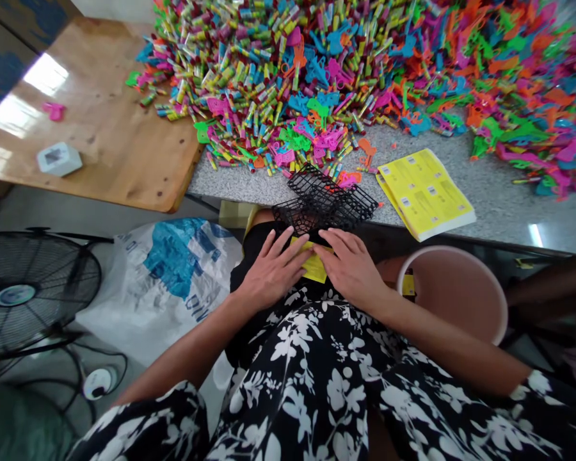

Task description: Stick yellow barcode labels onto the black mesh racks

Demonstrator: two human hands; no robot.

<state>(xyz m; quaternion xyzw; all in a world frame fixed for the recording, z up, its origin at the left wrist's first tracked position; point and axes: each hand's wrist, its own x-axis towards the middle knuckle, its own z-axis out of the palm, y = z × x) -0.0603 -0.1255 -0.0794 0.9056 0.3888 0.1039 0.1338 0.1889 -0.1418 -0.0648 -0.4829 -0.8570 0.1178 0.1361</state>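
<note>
My left hand (pixel 274 269) lies over my lap with its fingers stretched out and slightly spread, touching a small yellow printed card (pixel 315 269). From the other side, my right hand (pixel 352 266) rests its fingertips on the same card, fingers extended and close together. Both thumbs are mostly hidden. Just beyond the fingertips, black plastic lattice pieces (pixel 333 202) lie in a loose stack, partly over the table edge. To their right, a stack of yellow printed sheets (pixel 427 192) overhangs the table's front edge.
A large heap of colourful small tubes (pixel 240 83) and plastic toy guns (pixel 523 96) covers the grey speckled table (pixel 249 182). A wooden table (pixel 120 128) holds a white device (pixel 59 158). Below are a fan (pixel 33 294), a plastic sack (pixel 173 275) and a pink bin (pixel 461 301).
</note>
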